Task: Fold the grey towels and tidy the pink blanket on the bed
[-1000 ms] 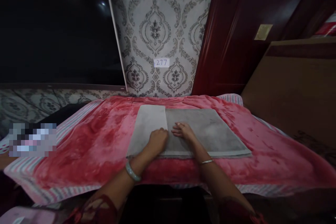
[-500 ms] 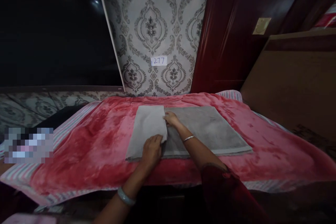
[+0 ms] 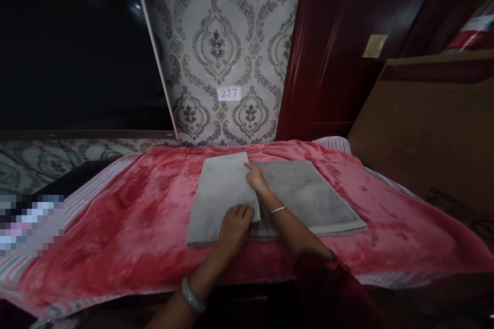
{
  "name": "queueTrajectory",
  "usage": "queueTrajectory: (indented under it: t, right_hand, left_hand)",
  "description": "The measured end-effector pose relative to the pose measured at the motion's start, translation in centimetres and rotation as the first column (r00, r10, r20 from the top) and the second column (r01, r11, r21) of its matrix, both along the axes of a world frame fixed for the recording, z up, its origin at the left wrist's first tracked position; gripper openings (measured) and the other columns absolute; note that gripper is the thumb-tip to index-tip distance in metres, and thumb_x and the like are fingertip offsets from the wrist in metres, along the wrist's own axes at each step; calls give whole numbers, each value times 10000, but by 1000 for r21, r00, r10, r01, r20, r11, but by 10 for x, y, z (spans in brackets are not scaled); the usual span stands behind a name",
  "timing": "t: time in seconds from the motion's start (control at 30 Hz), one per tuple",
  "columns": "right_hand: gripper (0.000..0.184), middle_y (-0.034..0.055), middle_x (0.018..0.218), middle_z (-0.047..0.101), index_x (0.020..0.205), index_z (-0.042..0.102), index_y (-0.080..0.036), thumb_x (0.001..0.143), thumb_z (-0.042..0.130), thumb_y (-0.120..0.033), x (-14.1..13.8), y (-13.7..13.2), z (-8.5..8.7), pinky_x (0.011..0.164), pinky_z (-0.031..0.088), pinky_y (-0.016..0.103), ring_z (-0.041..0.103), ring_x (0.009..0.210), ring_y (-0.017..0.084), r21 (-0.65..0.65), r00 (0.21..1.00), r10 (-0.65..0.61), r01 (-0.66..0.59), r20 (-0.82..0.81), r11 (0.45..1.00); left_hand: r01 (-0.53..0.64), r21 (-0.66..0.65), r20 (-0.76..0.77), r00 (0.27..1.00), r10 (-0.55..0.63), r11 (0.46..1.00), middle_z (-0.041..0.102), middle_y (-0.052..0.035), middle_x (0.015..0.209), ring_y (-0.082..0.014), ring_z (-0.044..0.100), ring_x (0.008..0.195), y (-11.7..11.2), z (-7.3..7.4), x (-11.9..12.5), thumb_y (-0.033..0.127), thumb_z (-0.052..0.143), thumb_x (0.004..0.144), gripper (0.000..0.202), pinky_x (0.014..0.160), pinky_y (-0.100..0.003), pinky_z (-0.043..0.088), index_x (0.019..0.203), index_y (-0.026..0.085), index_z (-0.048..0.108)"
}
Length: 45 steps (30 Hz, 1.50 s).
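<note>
The right hand (image 3: 255, 177) pinches the gray cloth (image 3: 219, 190) by its flap's edge; the left hand (image 3: 235, 223) rests close-set fingers atop, grip unclear.

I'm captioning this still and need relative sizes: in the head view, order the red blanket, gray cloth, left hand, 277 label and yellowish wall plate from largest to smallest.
1. Red blanket
2. Gray cloth
3. Left hand
4. 277 label and yellowish wall plate: too alike to rank.
</note>
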State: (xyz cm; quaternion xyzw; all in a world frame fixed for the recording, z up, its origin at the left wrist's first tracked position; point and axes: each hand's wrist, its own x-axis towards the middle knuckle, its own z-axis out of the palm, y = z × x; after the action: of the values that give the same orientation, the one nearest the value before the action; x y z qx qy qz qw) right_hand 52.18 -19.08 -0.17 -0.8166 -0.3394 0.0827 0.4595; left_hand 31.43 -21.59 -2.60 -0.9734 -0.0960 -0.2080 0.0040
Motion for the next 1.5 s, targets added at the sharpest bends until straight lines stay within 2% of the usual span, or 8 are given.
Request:
queueTrajectory:
  t: [0.2, 0.4, 0.77, 1.1, 1.27, 1.33, 1.4, 1.5]
  right_hand:
    - [630, 62, 1319, 672, 1352, 635, -196, 758, 518, -20, 11, -14, -21, 1090, 436, 305, 601, 1246, 195, -85, 1000, -3, 6, 29, 996]
    - [652, 71, 1424, 594, 1404, 587, -164, 792, 445, 8, 16, -8, -13, 1116, 387, 256, 546, 1305, 157, -76, 996, -19, 26, 87, 997]
    - [565, 143, 1372, 622, 1452, 525, -118, 887, 543, -117, 17, -30, -16, 1082, 426, 327, 587, 1250, 248, -225, 990, -13, 45, 143, 973]
    - [576, 104, 1377, 618, 1481, 479, -170, 913, 579, -177, 7, -52, -19, 1075, 404, 309, 563, 1263, 239, -325, 982, 39, 24, 187, 945]
    - [597, 146, 1342, 630, 1506, 425, -116, 936, 566, -226, -3, -64, -11, 1026, 434, 321, 598, 1199, 257, -364, 982, 47, 24, 184, 931]
    - [630, 155, 1333, 629, 1524, 395, -124, 938, 578, -267, -12, -72, -9, 1010, 442, 325, 604, 1188, 267, -381, 980, 57, 20, 190, 924]
    - [674, 153, 1345, 617, 1551, 349, -152, 936, 587, -293, -23, -81, -11, 1009, 442, 326, 604, 1191, 268, -407, 976, 68, 24, 209, 913]
    - [688, 145, 1345, 613, 1577, 296, -194, 949, 560, -288, -37, -95, -17, 997, 453, 345, 618, 1173, 269, -459, 967, 75, 46, 242, 887]
  left_hand:
    - [6, -13, -50, 999, -6, 1000, 661, -150, 1285, -274, 583, 1230, -13, -13, 4, 41, 481, 896, 390, 1010, -433, 472, 1221, 173, 651]
    - [29, -23, -4, 1000, -29, 999, 671, -160, 1274, -260, 616, 1192, -12, -5, 11, 35, 475, 899, 419, 996, -420, 497, 1259, 169, 641]
    - [76, 66, -106, 992, -68, 995, 637, -154, 1333, -293, 568, 1276, -26, -16, 13, 95, 477, 936, 372, 1060, -451, 466, 1270, 159, 628]
    - [101, -60, -121, 987, -108, 993, 603, -194, 1385, -315, 515, 1353, -35, -12, 12, 81, 462, 935, 407, 1114, -493, 429, 1312, 121, 609]
    - [256, -310, -99, 949, -300, 915, 543, -104, 1487, -226, 478, 1394, -2, 14, -9, 239, 502, 960, 443, 1178, -460, 361, 1399, 230, 557]
    - [148, -316, -103, 977, -189, 937, 531, -104, 1499, -221, 456, 1411, 23, 27, -19, 265, 410, 996, 444, 1194, -490, 318, 1419, 226, 540]
    - [-57, -245, -159, 987, 18, 968, 464, -148, 1545, -278, 377, 1464, 47, 35, -27, 305, 400, 1001, 486, 1204, -551, 261, 1463, 187, 495]
    - [-246, -143, -299, 934, 195, 959, 285, -179, 1634, -362, 215, 1523, 66, 30, -35, 428, 464, 981, 610, 1190, -623, 225, 1535, 184, 394]
